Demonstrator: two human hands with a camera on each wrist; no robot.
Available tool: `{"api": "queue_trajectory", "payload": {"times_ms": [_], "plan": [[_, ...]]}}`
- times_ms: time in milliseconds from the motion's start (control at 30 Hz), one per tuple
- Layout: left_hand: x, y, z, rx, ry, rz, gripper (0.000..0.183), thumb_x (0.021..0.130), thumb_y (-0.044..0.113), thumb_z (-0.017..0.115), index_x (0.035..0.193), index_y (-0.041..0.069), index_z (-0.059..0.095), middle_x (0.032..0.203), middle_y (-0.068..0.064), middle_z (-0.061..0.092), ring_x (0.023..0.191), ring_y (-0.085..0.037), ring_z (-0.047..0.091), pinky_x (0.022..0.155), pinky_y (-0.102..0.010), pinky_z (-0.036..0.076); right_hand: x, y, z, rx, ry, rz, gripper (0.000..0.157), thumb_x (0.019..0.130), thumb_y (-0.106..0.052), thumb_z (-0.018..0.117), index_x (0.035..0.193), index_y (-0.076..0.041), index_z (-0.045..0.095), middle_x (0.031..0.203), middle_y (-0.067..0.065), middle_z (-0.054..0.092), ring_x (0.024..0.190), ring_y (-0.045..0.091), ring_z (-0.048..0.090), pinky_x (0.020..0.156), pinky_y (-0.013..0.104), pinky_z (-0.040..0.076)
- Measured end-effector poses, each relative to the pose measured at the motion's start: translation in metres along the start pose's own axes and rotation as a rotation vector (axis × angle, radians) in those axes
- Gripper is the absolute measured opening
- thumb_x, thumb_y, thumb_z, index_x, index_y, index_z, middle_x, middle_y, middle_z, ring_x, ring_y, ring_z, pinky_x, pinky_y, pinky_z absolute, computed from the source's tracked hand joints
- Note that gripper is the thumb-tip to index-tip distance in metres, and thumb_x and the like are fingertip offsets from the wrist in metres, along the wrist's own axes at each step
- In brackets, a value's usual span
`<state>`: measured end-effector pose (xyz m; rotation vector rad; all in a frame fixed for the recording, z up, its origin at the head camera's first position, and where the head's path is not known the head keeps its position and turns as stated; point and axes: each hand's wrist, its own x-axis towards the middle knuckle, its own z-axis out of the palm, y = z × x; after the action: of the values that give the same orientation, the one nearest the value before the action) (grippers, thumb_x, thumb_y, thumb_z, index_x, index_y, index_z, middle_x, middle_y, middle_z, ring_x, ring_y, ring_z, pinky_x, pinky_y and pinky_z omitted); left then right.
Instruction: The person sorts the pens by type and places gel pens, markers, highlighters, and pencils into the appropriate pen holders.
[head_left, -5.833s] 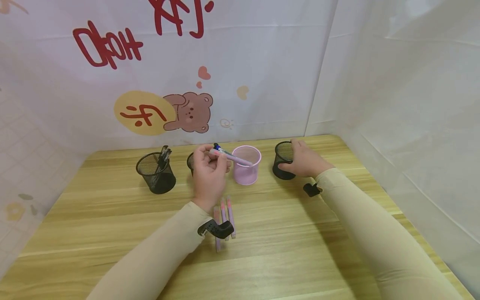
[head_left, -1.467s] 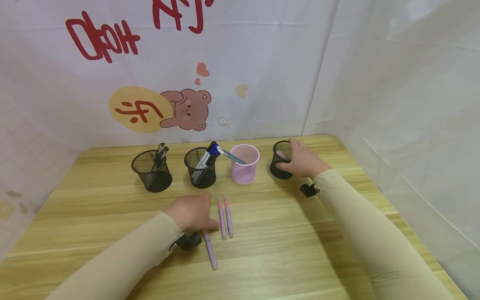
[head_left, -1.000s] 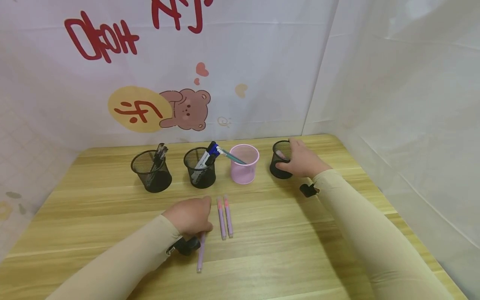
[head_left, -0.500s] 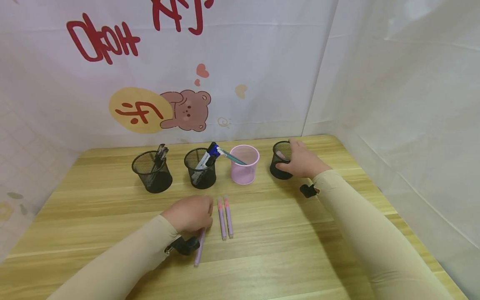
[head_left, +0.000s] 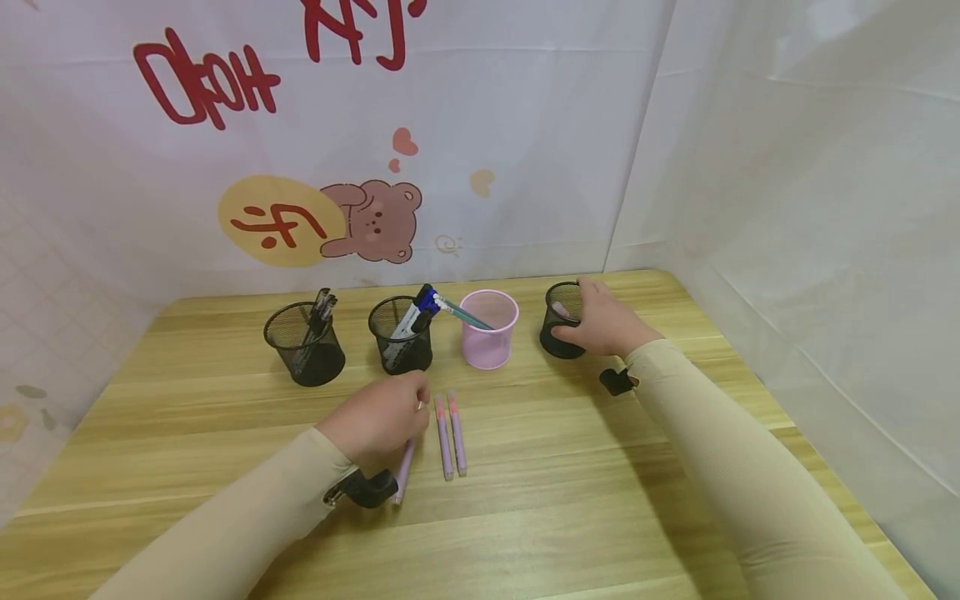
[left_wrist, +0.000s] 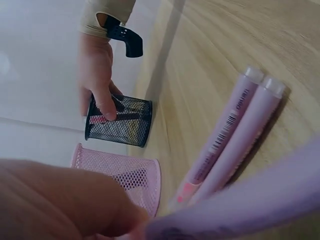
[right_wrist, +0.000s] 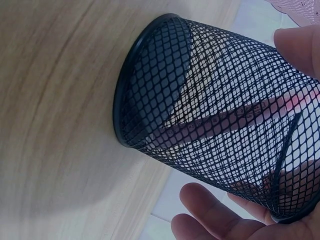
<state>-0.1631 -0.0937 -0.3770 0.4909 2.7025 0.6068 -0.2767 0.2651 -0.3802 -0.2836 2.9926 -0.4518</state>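
My left hand (head_left: 378, 417) pinches a purple marker pen (head_left: 403, 473) near one end, low over the table; its barrel slants across the left wrist view. Right beside it, two matching purple marker pens (head_left: 452, 437) with pink tips under clear caps lie parallel on the wood. My right hand (head_left: 609, 321) grips the rim of a black mesh pen cup (head_left: 557, 337), thumb on the near side and fingers round the far side. Through the mesh in the right wrist view, one purple marker pen (right_wrist: 215, 123) leans inside that cup.
A pink mesh cup (head_left: 487, 348) with a teal pen (head_left: 467, 314) stands left of the gripped cup. Further left come a black mesh cup (head_left: 407, 358) of whiteboard markers and another black mesh cup (head_left: 318, 367) of black pens. A printed white curtain (head_left: 540, 167) hangs behind the table.
Earlier, my left hand held a purple marker pen by the pink cup. It then came down to another on the table, which swung leftward and has now moved slightly forward. The right hand keeps its grip.
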Motion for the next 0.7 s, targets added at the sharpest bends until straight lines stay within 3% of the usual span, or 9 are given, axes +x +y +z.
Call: {"api": "queue_trajectory", "payload": {"times_ms": [300,700], "plan": [[0.0012,0.0026,-0.0043,-0.136,0.104,0.018,0.024,0.105,0.017,0.056,0.126,0.005,0.059,0.085,-0.003,0.062,0.068,-0.015,0.057,0.061,-0.03,0.048,0.0013,0.0016,0.001,-0.002,-0.002,0.003,0.112,0.092,-0.05,0.074,0.163,0.011,0.012,0.164,0.036,0.026,0.146,0.052,0.042,0.121,0.062,0.039],[0.0046,0.0088,-0.008,-0.264,0.281,0.067,0.023,0.107,0.022,0.057,0.124,0.008,0.061,0.084,-0.003,0.061,0.067,-0.015,0.056,0.062,-0.03,0.049,-0.0004,-0.0002,0.0001,0.002,-0.004,0.011,0.112,0.092,-0.051,0.074,0.163,0.01,0.012,0.164,0.036,0.025,0.144,0.054,0.044,0.121,0.062,0.039]]}}
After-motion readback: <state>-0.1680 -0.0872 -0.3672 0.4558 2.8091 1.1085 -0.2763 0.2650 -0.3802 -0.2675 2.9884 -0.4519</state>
